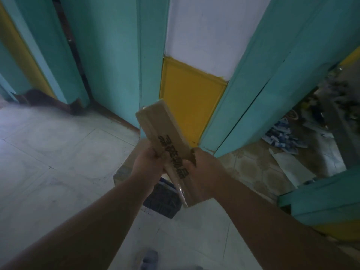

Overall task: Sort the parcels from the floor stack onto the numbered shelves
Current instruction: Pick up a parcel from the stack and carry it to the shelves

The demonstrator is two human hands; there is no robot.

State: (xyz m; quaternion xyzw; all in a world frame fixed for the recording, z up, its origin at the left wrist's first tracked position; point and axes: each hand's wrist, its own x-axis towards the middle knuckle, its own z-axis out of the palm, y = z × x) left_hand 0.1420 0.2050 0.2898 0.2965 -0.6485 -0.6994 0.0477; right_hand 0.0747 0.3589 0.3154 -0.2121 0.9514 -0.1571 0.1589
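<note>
Bare tiled floor (48, 152) lies open left of the yellow wall panel (191, 106). Right of that panel, scattered packets (282, 137) and a teal shelf frame (321, 201) crowd the passage; below it, stacked boxes (161, 203) block the floor.

Teal doors (109, 55); yellow wall panel (191, 106); scattered papers (286, 139) on floor (48, 152)

Both hands (150, 162) (202, 172) forward, fingers curled.

Both hands grip a long tan parcel (165, 133) printed with black characters, the left hand (149, 162) on its left edge and the right hand (202, 172) on its near end, above stacked boxes (161, 203) on the pale tiled floor (48, 152).
</note>
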